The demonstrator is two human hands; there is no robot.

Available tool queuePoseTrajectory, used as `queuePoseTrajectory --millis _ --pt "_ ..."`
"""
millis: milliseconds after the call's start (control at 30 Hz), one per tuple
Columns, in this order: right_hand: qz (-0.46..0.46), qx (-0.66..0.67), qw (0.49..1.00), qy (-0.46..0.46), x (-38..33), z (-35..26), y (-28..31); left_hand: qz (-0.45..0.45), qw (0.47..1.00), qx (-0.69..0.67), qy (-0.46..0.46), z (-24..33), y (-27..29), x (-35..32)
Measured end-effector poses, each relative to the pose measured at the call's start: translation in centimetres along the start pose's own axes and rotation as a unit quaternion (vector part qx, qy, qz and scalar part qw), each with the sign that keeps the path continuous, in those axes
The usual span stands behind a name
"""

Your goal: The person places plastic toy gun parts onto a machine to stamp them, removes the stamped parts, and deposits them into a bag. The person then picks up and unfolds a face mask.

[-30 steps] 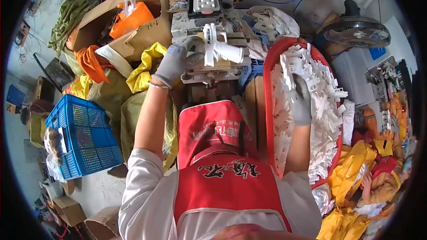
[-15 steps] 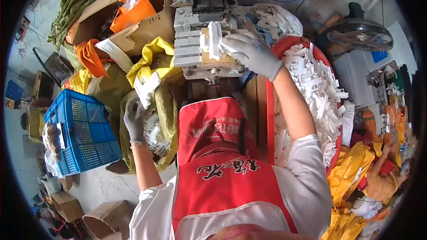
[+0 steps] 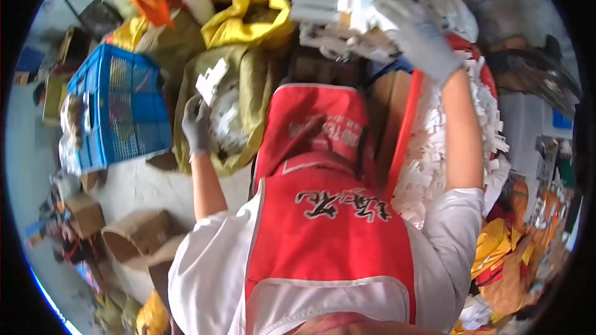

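The left hand point(image 3: 197, 125), in a grey glove, grips a small white plastic piece point(image 3: 212, 79) over the open green sack point(image 3: 186, 102), where more white pieces lie. The piece looks light, hard and bumpy, so pinching its flat sides should hold it well. The right hand point(image 3: 415, 32) reaches up to the white pieces on the machine point(image 3: 323, 6); it is too blurry to tell its grip. A blue crate point(image 3: 121, 108) sits on the messy floor, boxes all around
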State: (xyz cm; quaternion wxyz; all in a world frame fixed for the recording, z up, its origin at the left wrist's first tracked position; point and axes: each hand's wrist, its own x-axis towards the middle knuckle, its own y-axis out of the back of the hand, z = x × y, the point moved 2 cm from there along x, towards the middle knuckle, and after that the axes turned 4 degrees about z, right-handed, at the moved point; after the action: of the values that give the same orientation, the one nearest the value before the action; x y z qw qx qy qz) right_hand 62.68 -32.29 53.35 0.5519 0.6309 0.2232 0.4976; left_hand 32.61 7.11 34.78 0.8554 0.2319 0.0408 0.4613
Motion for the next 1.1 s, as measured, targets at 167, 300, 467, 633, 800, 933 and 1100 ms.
queuePoseTrajectory --millis 167,300,467,633,800,933,1100 --pt "0.156 0.043 0.982 -0.099 -3.5 -2.6 3.0 -0.037 0.997 0.033 0.059 -1.7 -1.2 -0.9" --pt "0.206 0.187 0.930 -0.239 -11.6 -7.2 -1.7 -0.072 0.994 0.065 0.054 -7.0 -0.4 -2.0" --pt "0.091 0.222 0.904 -0.353 -22.1 -12.8 -6.0 -0.099 0.990 0.062 0.081 -10.3 -0.2 -0.1" --pt "-0.027 -0.021 0.772 -0.635 -38.3 -10.7 -4.6 -0.137 0.988 0.060 0.036 -4.2 -7.0 1.5" --pt "-0.123 -0.098 0.808 -0.567 -42.3 -10.7 -4.1 -0.174 0.980 0.086 -0.042 -3.8 -8.0 0.5" --pt "-0.248 -0.162 0.841 -0.452 -42.5 -10.0 -7.0 -0.212 0.974 0.079 -0.020 -5.4 -8.6 0.3" --pt "-0.314 -0.078 0.855 -0.406 -43.5 -7.6 -5.9 -0.191 0.981 0.042 -0.010 -4.9 -8.4 0.7"
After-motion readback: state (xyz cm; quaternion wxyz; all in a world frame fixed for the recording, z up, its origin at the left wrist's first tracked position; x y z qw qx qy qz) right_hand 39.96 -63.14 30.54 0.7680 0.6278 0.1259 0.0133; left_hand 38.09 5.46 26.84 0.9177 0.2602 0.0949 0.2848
